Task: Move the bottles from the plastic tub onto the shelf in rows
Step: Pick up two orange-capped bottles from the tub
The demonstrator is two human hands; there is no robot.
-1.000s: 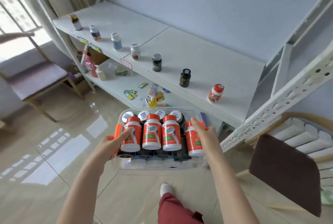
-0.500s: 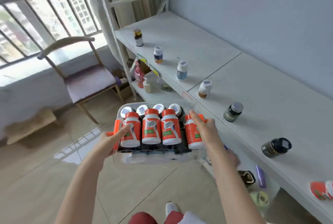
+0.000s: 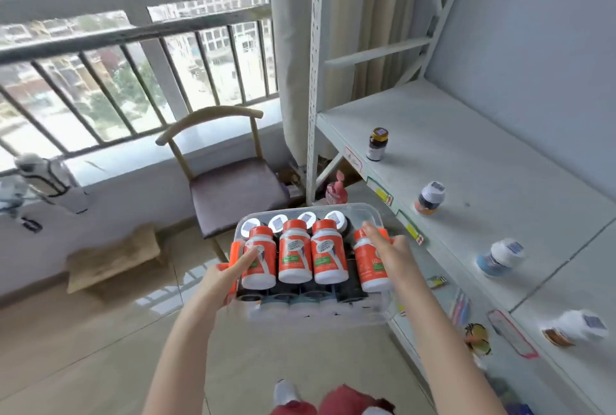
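In the clear tub (image 3: 361, 213), orange-capped bottles (image 3: 295, 251) lie.

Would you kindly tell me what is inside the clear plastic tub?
In the tub, four orange-and-white bottles lie on top, with four white-topped bottles behind them. Underneath, dark bottles show, but their number and labels are covered.

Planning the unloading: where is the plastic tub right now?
Centre of the head view: the plastic tub is held between the left hand and right hand, shelf close on its right, chair just beyond.
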